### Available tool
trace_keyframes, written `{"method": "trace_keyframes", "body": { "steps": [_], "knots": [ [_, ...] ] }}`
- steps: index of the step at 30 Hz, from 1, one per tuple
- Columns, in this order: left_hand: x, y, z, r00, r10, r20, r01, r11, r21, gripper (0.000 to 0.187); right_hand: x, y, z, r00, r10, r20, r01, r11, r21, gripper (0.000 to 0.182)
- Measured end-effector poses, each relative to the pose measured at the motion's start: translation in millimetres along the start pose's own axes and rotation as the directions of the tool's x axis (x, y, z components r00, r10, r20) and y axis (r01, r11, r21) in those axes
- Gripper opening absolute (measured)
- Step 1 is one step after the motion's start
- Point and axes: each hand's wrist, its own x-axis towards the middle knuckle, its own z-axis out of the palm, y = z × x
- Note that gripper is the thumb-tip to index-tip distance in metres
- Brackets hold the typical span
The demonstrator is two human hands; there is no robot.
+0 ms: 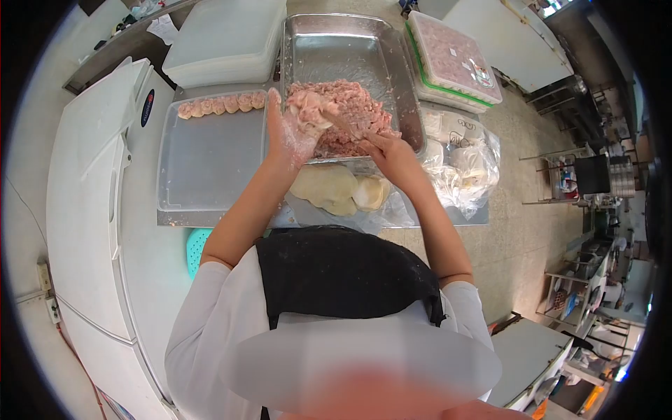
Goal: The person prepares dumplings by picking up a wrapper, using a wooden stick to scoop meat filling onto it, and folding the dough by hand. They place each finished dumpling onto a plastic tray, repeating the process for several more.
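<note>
My left hand point(285, 138), dusted with white powder, is raised at the near left corner of a deep metal tray point(414, 94). It cups a dumpling wrapper with pink minced meat point(308, 112) on it, thumb side hard to make out. My right hand point(392, 155) grips a thin flat spatula point(341, 124), whose tip reaches the meat in the left hand. Beneath both lies a heap of minced meat point(360, 101) in the tray. Closer to my body, pale round wrappers point(325, 187) overlap on clear plastic.
Left of the metal tray, a shallow plastic tray point(210, 161) carries a row of filled dumplings point(222, 104) along its far edge. Stacked lids or trays point(224, 49) stand behind it. Filled, covered containers point(453, 59) and bagged wrapper packs point(462, 157) sit right. A white freezer point(87, 182) flanks the table.
</note>
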Motion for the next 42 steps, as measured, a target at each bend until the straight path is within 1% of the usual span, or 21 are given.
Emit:
{"method": "trace_keyframes", "body": {
  "steps": [1,2,3,4,8,11,13,14,16,17,19,20,22,23,25,29,31,34,38,40,42],
  "knots": [
    [6,2,-24,0.963,-0.005,0.269,0.027,0.997,-0.076,0.054,-1,-8,-16,0.993,0.038,0.109,-0.001,0.946,-0.324,0.03],
    [3,-1,-4,0.962,-0.008,0.271,0.029,0.997,-0.073,0.054,-2,-16,-21,0.994,0.038,0.104,-0.002,0.946,-0.323,0.03],
    [-3,-5,16,0.993,0.052,-0.105,-0.046,0.997,0.059,0.055,-4,-24,-24,0.997,0.003,0.072,0.018,0.959,-0.283,0.028],
    [-6,-9,38,0.878,0.156,-0.453,-0.066,0.976,0.208,0.056,-6,-26,-27,0.999,-0.03,0.038,0.039,0.969,-0.244,0.027],
    [-2,-20,67,0.922,0.181,-0.343,-0.125,0.976,0.18,0.058,4,6,-24,0.98,-0.161,0.117,0.189,0.937,-0.293,0.024],
    [3,-19,53,0.884,0.238,-0.402,-0.114,0.945,0.308,0.065,3,-13,-56,0.984,0.018,0.175,0.076,0.851,-0.519,0.022],
    [12,-18,27,0.998,0.062,0.017,-0.063,0.996,0.065,0.058,3,4,-39,0.962,-0.244,0.122,0.272,0.894,-0.356,0.024],
    [14,-23,29,0.997,0.07,0.018,-0.071,0.995,0.068,0.058,4,12,-42,0.96,-0.252,0.122,0.279,0.893,-0.353,0.024],
    [14,-32,46,0.912,0.202,-0.356,-0.188,0.979,0.073,0.052,12,27,-51,0.939,-0.304,0.159,0.337,0.904,-0.262,0.025],
    [10,-35,55,0.909,0.221,-0.353,-0.206,0.975,0.079,0.052,14,36,-58,0.933,-0.322,0.163,0.355,0.899,-0.257,0.025],
    [3,-42,71,0.958,0.241,-0.156,-0.159,0.897,0.412,0.051,16,54,-74,0.964,-0.264,-0.045,0.267,0.936,0.229,0.03],
    [3,-42,74,0.955,0.254,-0.154,-0.17,0.893,0.417,0.051,16,59,-80,0.961,-0.275,-0.044,0.277,0.932,0.234,0.03],
    [-2,-39,77,0.967,0.237,0.092,-0.172,0.341,0.924,0.064,13,63,-94,0.954,-0.048,0.297,-0.074,0.92,0.385,0.034],
    [-2,-39,80,0.965,0.249,0.087,-0.171,0.338,0.926,0.064,12,63,-100,0.951,-0.057,0.305,-0.069,0.919,0.388,0.034],
    [-1,-38,88,0.977,0.136,0.163,-0.13,-0.225,0.966,0.067,12,62,-108,0.872,-0.011,0.49,-0.194,0.911,0.365,0.035],
    [4,-36,101,0.99,-0.053,0.133,-0.142,-0.229,0.963,0.053,13,76,-97,0.884,-0.163,0.438,0.004,0.94,0.342,0.034],
    [9,-31,91,0.977,-0.132,0.169,-0.201,-0.282,0.938,0.038,16,92,-72,0.885,-0.37,0.283,0.254,0.893,0.372,0.031],
    [9,-35,93,0.987,-0.109,-0.116,0.049,-0.486,0.873,0.029,33,112,-55,0.857,-0.339,0.387,0.197,0.911,0.363,0.031],
    [15,-38,41,0.996,0.005,-0.085,0.081,-0.357,0.93,0.026,49,110,-71,0.874,-0.299,0.384,0.298,0.952,0.063,0.032],
    [19,-33,22,0.945,0.159,-0.285,0.324,-0.344,0.881,0.034,36,88,-73,0.941,-0.326,0.088,0.333,0.938,-0.097,0.025],
    [22,-35,34,0.943,0.166,-0.289,0.329,-0.317,0.89,0.04,38,101,-40,0.927,-0.353,0.125,0.367,0.922,-0.119,0.024]
  ]
}}
